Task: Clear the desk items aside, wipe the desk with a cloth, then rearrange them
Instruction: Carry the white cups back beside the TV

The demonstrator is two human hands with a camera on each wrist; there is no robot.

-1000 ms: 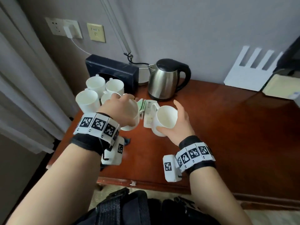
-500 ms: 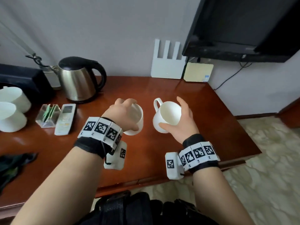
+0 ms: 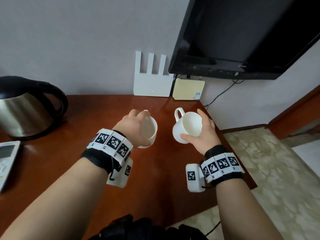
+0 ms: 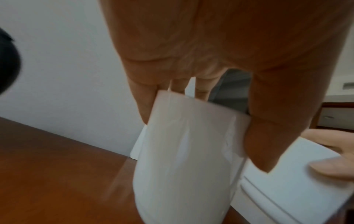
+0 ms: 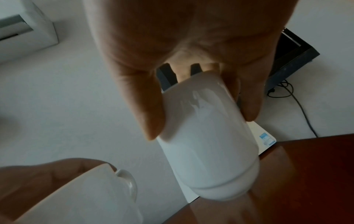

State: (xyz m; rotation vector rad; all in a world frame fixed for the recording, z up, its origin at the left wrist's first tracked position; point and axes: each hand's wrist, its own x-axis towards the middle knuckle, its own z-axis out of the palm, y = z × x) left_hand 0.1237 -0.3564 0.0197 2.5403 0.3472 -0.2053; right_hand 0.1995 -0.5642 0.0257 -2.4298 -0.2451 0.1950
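Left hand (image 3: 136, 125) — clasped over left mug (image 3: 149, 134) from above. Right hand (image 3: 202, 135) — wrapped round right mug (image 3: 187, 127). Both held above desk (image 3: 103, 118), right end. Step: probably clearing aside. Next: set down gently, apart, away from edge.

Looks like a hotel guest room: a polished reddish-brown desk (image 3: 72, 153) against a plain grey wall, a steel electric kettle (image 3: 26, 108) at far left, a white remote (image 3: 7, 160) beside it, plain white mugs (image 3: 187, 127), a wall-mounted flat television (image 3: 242, 37) above a white router (image 3: 152, 80), and marble-patterned flooring (image 3: 277, 170) on the right.
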